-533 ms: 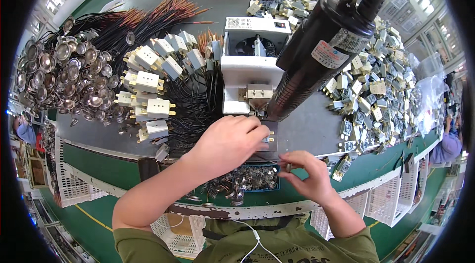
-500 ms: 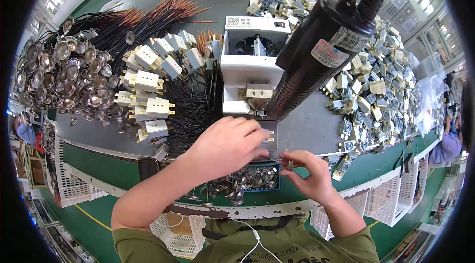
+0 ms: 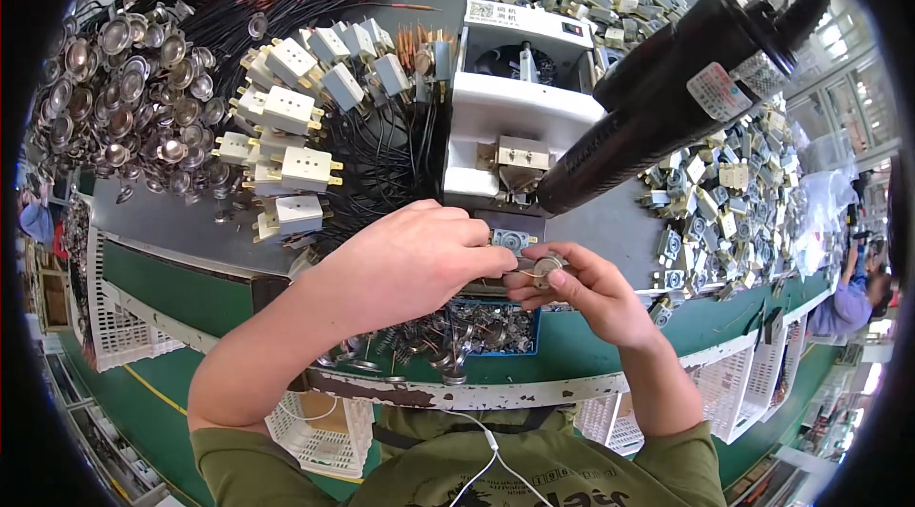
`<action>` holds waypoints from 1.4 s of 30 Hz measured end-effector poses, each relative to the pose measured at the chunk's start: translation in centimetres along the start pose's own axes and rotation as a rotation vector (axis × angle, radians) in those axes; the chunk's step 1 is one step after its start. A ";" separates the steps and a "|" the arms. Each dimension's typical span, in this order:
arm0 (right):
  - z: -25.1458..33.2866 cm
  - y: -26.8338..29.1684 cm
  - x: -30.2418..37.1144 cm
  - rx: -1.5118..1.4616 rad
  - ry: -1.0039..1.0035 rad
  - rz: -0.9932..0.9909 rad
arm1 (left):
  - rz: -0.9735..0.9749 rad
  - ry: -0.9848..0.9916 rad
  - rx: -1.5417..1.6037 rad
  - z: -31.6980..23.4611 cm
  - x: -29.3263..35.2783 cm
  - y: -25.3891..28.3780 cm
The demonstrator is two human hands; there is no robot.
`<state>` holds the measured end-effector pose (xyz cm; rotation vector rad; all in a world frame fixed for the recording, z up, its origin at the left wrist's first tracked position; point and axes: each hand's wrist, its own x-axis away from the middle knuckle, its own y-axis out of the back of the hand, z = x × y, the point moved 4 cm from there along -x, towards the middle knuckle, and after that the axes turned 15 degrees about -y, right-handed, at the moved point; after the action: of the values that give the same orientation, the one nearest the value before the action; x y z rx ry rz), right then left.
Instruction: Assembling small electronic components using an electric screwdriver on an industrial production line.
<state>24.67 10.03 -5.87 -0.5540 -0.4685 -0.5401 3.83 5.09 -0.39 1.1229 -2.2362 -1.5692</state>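
In my right hand (image 3: pixel 596 293) a small round metal disc (image 3: pixel 547 266) is gripped between thumb and fingers. A thin copper-coloured wire (image 3: pixel 522 273) runs from the disc toward my left hand (image 3: pixel 415 254), whose thumb and index finger are pinched together at its end. The left fingertips partly hide that end. Just beyond both hands, a grey switch body (image 3: pixel 512 240) with brass terminals lies at the front of the white bench machine (image 3: pixel 472 181), below its metal head (image 3: pixel 522 156).
A black cylindrical tool (image 3: pixel 658 111) slants in beside the machine. Finished-looking white switches (image 3: pixel 291 110) with black leads and heaped metal discs (image 3: pixel 124 88) lie left. Grey switch bodies (image 3: pixel 701 192) are piled right. A blue tray (image 3: pixel 537 331) of small metal parts sits below my hands.
The view has shifted. My hands have come together, and the round disc now shows in my right fingers. The grey switch body, mostly covered by my left hand before, is now exposed.
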 end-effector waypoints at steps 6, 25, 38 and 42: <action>-0.1 -1.0 0.7 0.295 0.302 -0.457 | -0.162 0.058 0.036 -0.2 0.5 -0.5; 1.9 -1.6 -0.4 -0.036 0.315 -0.355 | -0.121 -0.001 -0.212 0.3 0.6 -2.2; 1.1 -2.5 0.8 0.630 0.315 -0.510 | -0.203 0.023 -0.248 -0.1 0.3 -2.5; 2.2 -2.3 0.5 0.771 0.318 -0.472 | -0.146 -0.005 -0.343 -0.3 0.2 -3.2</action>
<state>23.13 9.56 -3.07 0.3918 -0.4617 -0.8201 5.39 4.30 -3.14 1.1985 -1.8253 -1.9212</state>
